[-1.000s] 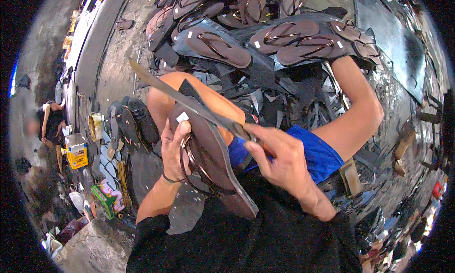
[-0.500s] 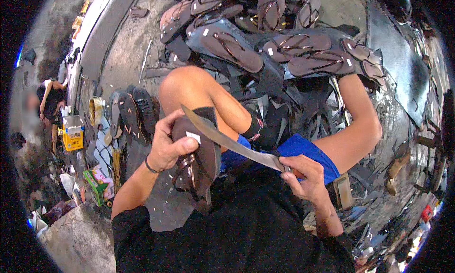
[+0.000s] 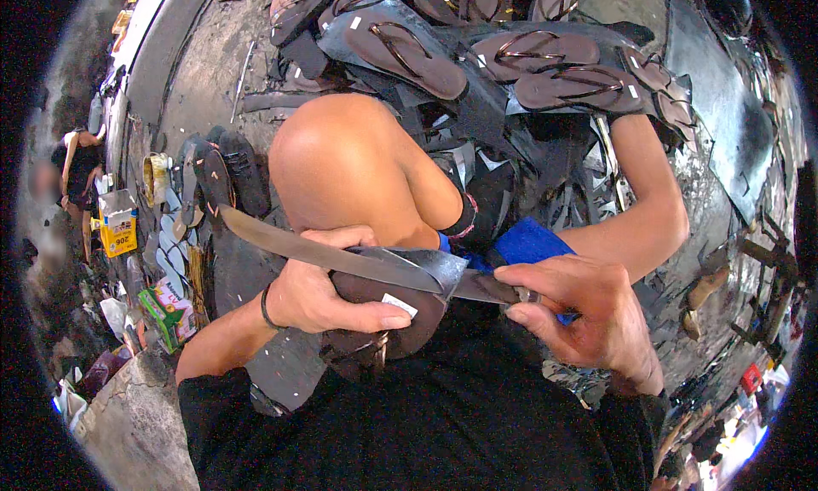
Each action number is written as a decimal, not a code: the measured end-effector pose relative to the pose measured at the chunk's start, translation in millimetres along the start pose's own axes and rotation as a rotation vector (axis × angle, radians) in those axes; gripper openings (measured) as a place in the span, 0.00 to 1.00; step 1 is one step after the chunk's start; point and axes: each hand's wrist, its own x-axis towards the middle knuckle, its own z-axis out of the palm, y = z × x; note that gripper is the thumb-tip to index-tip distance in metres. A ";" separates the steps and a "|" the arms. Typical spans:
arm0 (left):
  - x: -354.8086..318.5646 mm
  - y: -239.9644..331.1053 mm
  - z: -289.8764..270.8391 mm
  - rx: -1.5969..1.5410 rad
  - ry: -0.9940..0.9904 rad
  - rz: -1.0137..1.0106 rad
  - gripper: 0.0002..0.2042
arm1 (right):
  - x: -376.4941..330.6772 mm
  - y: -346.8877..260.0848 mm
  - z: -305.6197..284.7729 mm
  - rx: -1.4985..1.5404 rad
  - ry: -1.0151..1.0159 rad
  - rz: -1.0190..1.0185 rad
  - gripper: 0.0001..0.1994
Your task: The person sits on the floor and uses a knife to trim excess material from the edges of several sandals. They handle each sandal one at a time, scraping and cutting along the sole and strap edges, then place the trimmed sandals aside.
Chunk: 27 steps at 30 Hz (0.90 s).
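A: Surface and room first?
B: Grey, stained floor (image 3: 204, 95), strewn with dark offcuts (image 3: 473, 120). A glossy grey sheet (image 3: 711, 107) lies at upper right; brown flip-flops (image 3: 426, 77) are piled ahead of the person's legs. A co-worker (image 3: 81, 171) in dark clothing is at far left.

A: Arms?
B: Both are bent, entering from below. The left forearm slants up and inward; the right wrist angles up and leftward.

A: The knife (image 3: 341, 254)?
B: Roughly level across the body, tip to the left. A dark flap (image 3: 434, 268) at the held flip-flop's edge overlaps part of the blade.

A: And the held flip-flop (image 3: 422, 327)?
B: In the left hand (image 3: 307, 291), before the black shirt, near the bare knee.

A: State of the hands?
B: Left partly closed, clamping the sole, thumb on top; its fingertips are hidden. Right hand (image 3: 588, 308) curled around the knife's mostly hidden handle, thumb and forefinger near the blade's base.

A: Smallest items?
B: A white label (image 3: 399, 306) beside the left thumb; a thin dark wristband (image 3: 268, 308).
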 end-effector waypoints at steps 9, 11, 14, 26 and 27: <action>14.9 22.8 19.8 -0.142 -0.052 0.089 0.26 | 47.3 -1.4 8.5 0.056 -0.012 -0.180 0.11; 8.5 37.2 -11.3 -0.164 0.227 0.142 0.25 | 41.1 17.5 19.1 0.402 0.414 -0.177 0.14; 33.6 1.6 -25.6 -0.708 0.686 0.343 0.20 | 16.4 29.7 10.5 0.515 0.781 0.065 0.17; 62.6 -48.0 88.3 -1.492 0.323 0.289 0.15 | -72.4 60.3 106.4 0.131 0.586 0.238 0.14; 58.7 -48.0 90.1 -1.451 0.356 0.259 0.15 | -76.2 56.3 101.5 0.120 0.546 0.268 0.13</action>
